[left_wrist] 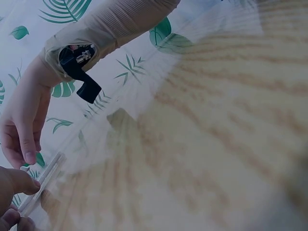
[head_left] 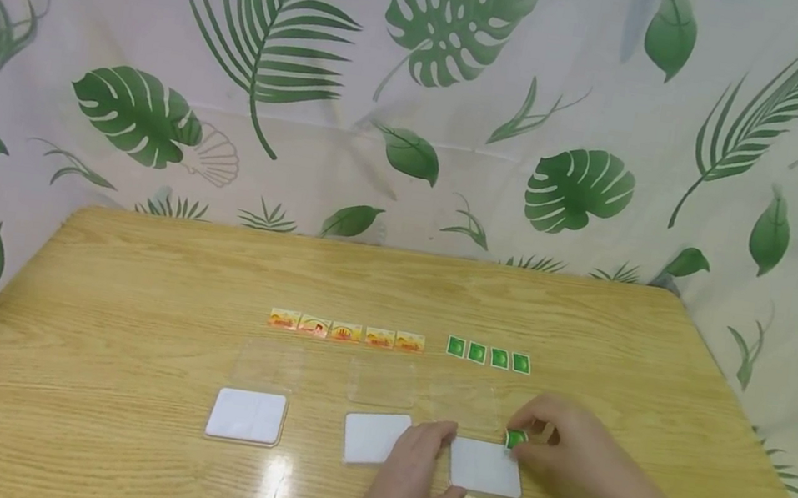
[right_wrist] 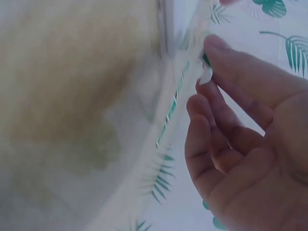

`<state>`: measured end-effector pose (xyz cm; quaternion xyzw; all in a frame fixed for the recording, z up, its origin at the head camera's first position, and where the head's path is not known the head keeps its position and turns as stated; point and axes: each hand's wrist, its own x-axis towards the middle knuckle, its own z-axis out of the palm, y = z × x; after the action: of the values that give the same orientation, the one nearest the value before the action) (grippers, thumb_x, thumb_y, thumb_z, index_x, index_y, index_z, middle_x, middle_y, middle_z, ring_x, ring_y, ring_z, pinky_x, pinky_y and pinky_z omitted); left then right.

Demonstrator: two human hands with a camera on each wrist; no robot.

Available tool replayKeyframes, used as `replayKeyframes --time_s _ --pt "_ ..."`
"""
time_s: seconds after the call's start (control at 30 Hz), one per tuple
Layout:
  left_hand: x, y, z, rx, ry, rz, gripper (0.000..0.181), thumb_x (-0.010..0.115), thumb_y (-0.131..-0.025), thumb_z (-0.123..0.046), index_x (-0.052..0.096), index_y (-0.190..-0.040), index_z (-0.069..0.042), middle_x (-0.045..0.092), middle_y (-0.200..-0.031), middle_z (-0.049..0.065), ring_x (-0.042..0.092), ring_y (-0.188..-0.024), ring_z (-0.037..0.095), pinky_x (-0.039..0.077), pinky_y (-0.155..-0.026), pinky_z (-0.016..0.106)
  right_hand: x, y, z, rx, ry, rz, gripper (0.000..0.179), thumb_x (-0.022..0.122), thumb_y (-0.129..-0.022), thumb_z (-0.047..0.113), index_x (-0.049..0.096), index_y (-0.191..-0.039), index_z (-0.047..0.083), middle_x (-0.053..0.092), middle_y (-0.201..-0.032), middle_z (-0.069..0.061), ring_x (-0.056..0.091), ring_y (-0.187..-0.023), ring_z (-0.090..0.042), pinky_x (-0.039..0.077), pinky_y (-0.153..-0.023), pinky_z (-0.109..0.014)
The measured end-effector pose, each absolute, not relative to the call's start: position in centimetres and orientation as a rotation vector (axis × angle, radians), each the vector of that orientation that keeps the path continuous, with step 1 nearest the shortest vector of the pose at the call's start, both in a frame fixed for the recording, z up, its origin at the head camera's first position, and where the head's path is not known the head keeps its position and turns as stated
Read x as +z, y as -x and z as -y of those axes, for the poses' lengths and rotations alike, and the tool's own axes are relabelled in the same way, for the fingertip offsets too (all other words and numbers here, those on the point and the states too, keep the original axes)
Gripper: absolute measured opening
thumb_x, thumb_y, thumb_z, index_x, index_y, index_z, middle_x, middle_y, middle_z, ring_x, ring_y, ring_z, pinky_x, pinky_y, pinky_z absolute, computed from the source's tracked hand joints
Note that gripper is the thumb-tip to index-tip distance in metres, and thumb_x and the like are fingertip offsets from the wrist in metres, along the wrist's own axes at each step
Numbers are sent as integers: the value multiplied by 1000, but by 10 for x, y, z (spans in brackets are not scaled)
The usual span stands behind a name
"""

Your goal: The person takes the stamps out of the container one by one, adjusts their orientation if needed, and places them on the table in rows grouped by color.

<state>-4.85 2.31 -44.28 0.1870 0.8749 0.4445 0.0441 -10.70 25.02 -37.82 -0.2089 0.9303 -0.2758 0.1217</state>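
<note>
The right hand [head_left: 573, 449] is curled, with a small green stamp [head_left: 515, 439] pinched between thumb and fingertips at the far right corner of the rightmost white card [head_left: 486, 467]. The left hand [head_left: 415, 474] is laid flat, fingers relaxed, on the near left edge of that card, so it is held down against the wooden table [head_left: 136, 290].

Two more white cards [head_left: 247, 415] lie to the left in the near row, and clear plastic sheets [head_left: 383, 382] lie just beyond them. Farther off, a row of orange stamps [head_left: 346, 331] is set out, with four green stamps [head_left: 488, 355] to its right.

The step is judged to be the placing of the stamp on the card. It would be done best if the card is kept pinned, the stamp is squared to the card's edges before contact, and it is lowered flat so that no corner is lifted.
</note>
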Motion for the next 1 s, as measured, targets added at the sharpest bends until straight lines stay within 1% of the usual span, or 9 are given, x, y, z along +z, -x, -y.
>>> replayKeyframes --time_s 0.27,0.43,0.6,0.77,1.0 --pt "-442 48 -22 1357 -573 -2658 61 74 -85 -20 43 -135 -6 50 -127 2 45 -120 16 41 -102 29 -375 140 -263 -801 601 -2859 20 78 -80 17 70 -96 10 63 -93 3 54 -83 -17 50 -64 -26" --pt "-442 48 -22 1341 -606 -2683 61 74 -85 -20 43 -134 -5 49 -128 3 45 -119 16 41 -101 28 -379 158 -271 -790 560 -2869 20 77 -81 17 69 -97 8 66 -95 0 57 -84 -19 50 -67 -30" --pt "-440 48 -22 1345 -619 -2690 60 74 -85 -19 43 -134 -4 50 -127 4 46 -118 16 42 -101 28 -384 175 -280 -795 505 -2845 20 76 -82 16 69 -99 7 65 -93 -2 57 -85 -20 49 -69 -33" --pt "-440 48 -21 1351 -627 -2694 60 75 -84 -17 44 -133 -3 51 -124 4 47 -115 16 43 -99 28 -391 190 -288 -774 498 -2846 19 76 -81 12 69 -97 6 65 -91 -3 57 -84 -21 49 -70 -34" --pt "-441 48 -21 1364 -626 -2672 60 74 -85 -18 43 -134 -3 50 -125 3 45 -117 15 42 -100 28 -397 201 -292 -745 492 -2837 20 77 -80 13 69 -97 5 65 -90 -3 57 -84 -21 49 -73 -37"
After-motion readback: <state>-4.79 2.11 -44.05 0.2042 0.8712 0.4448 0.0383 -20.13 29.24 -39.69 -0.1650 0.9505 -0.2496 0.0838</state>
